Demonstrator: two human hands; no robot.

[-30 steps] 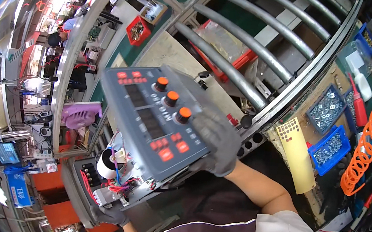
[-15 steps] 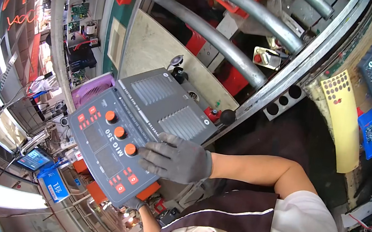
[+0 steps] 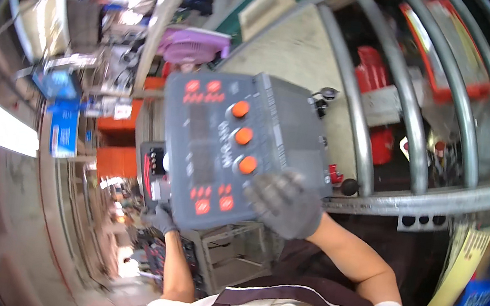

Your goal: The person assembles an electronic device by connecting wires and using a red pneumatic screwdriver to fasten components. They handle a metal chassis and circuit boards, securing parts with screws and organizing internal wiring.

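A grey welding machine point(image 3: 202, 147) with three orange knobs and red markings on its panel stands tilted in front of me. My right hand point(image 3: 287, 205), in a grey glove, lies over the machine's near right edge, its fingers stretched across the casing near the lowest knob. My left hand point(image 3: 163, 221), also gloved, is low beside the machine's left corner. Just above it is a dark unit with red parts point(image 3: 153, 169), partly hidden by the machine. Motion blur smears the left fingers, so their grip is unclear.
Metal rollers point(image 3: 409, 106) run along a frame at the right, with red bins beneath. A purple fan-like object point(image 3: 191, 47) stands behind the machine. Orange boxes point(image 3: 114, 160) lie at the left. A yellow sheet point(image 3: 454, 279) and a blue tray point(image 3: 478, 301) are at the far right.
My view has swung, so the welding machine appears more upright and the rollers farther right. My left hand shows more fully, beside the dark unit. My right hand remains on the casing.
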